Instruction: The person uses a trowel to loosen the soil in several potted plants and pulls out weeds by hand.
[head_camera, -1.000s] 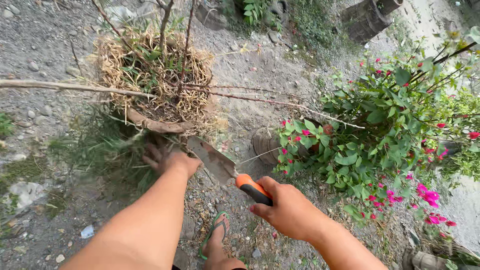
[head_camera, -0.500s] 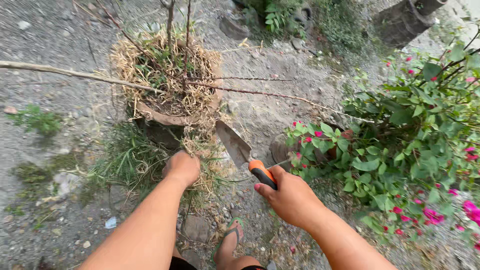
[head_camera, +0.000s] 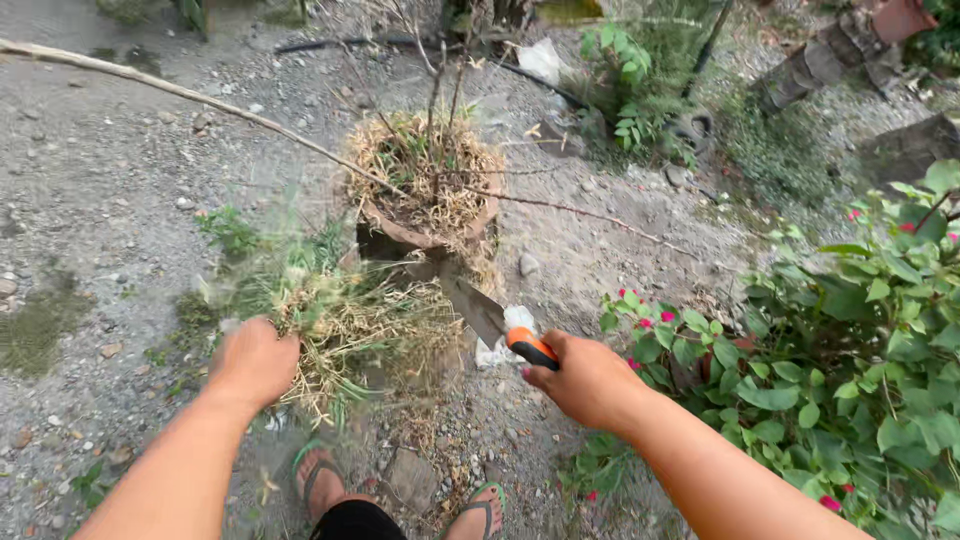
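Weeds (head_camera: 340, 325) bunched in the closed left hand (head_camera: 252, 360), near-left of the clay pot (head_camera: 425, 225).
Right hand (head_camera: 585, 380) grips a trowel (head_camera: 490, 320), blade pointing far-left toward the clump.

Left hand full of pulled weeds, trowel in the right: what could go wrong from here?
1. The metal trowel with the orange handle in the right hand points toward the left hand; a slip might nick it.
2. Bare toes in green flip-flops sit just below.
3. The thin thorny branch could scratch an arm.
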